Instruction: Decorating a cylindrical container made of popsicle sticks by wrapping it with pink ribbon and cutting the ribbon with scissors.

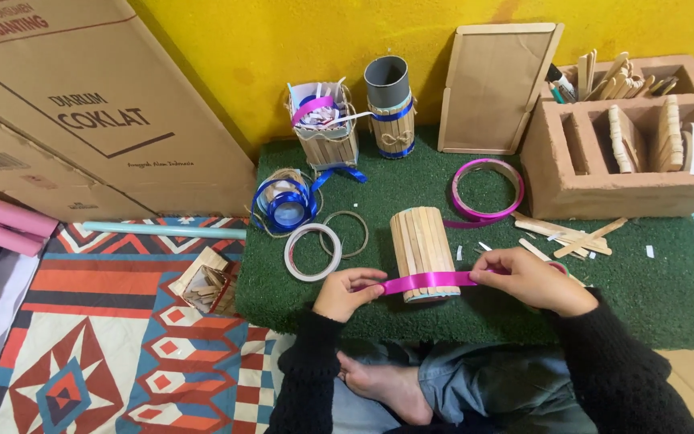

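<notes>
While both hands work low on the green mat, everything here is placed off the stick cylinder.
Stick cylinder (422,251): lying on its side on the green turf mat (660,297), made of flat wooden sticks.
Pink ribbon (431,281): pulled flat across the cylinder's near end, touching it.
Left hand (347,292): just left of the cylinder, fingers pinched closed on the ribbon's end.
Right hand (533,280): just right of it, fingers closed on the ribbon's other stretch.
Tape rings (312,251): left of the cylinder, near.
Pink ribbon coil (487,190): behind it, to the right.
Loose sticks (564,233): right, beyond the right hand.
</notes>
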